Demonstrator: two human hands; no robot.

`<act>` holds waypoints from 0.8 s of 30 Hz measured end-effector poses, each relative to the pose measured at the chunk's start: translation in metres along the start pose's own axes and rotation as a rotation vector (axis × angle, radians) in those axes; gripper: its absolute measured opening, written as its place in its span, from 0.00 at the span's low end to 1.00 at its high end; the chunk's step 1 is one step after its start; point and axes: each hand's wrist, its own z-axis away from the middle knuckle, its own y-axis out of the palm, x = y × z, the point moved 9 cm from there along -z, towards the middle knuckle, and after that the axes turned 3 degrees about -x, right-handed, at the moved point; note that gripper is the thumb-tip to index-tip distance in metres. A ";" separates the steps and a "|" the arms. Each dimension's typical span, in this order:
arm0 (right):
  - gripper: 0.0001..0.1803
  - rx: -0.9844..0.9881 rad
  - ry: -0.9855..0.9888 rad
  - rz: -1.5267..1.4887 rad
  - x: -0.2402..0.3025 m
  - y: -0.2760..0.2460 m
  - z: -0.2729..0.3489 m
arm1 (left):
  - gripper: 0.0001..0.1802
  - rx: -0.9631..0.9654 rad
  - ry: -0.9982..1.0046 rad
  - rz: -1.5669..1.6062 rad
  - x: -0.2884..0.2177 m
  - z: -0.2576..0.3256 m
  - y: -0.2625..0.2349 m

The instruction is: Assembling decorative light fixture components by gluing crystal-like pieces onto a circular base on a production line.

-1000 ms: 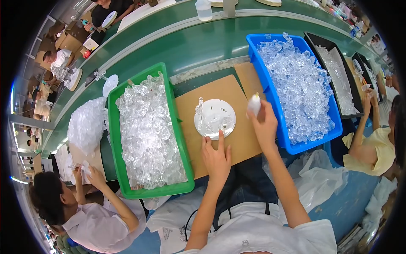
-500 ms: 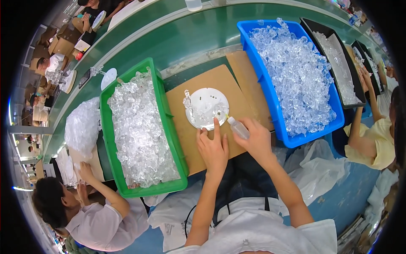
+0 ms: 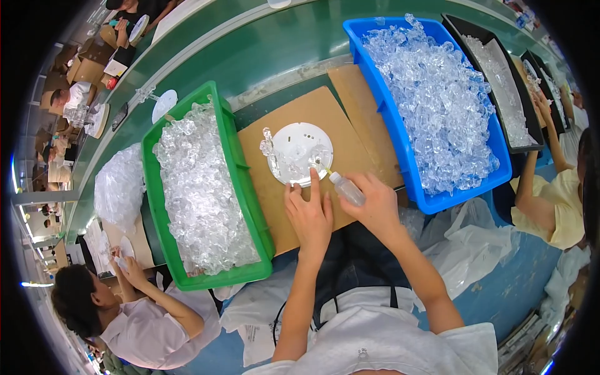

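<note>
My right hand (image 3: 379, 206) is closed around a small clear squeeze bottle (image 3: 348, 190) with a white cap and thin yellowish nozzle. The nozzle points up and left at the lower right of a white round plate (image 3: 291, 139). Clear plastic pieces (image 3: 267, 144) stand along the plate's left and lower edges, and another sits near the nozzle tip. My left hand (image 3: 309, 219) has its fingers apart. Its index finger reaches the plate's lower rim by the nozzle; the other fingertips rest near the edge. Under the plate lies a brown cardboard sheet (image 3: 265, 212).
A green bin (image 3: 270, 256) of clear pieces stands left; a blue bin (image 3: 400, 134) of similar pieces stands right. Beyond it is a black tray (image 3: 531, 140). A bulging plastic bag (image 3: 119, 187) lies far left. Co-workers sit on both sides, one at left (image 3: 147, 325).
The view has shifted slightly, moving the plate and bins a little left and up. The nozzle is now over the plate's lower right edge. The left co-worker's hands have come together.
</note>
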 end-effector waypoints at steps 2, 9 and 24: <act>0.19 0.005 0.007 -0.005 0.001 0.000 0.001 | 0.30 0.005 0.001 0.001 0.000 -0.001 0.001; 0.20 0.014 -0.014 -0.056 -0.001 0.000 0.006 | 0.29 -0.006 0.012 -0.004 -0.002 -0.002 0.001; 0.19 -0.036 0.102 -0.055 -0.021 -0.014 -0.009 | 0.21 0.035 0.019 0.298 -0.039 -0.010 0.015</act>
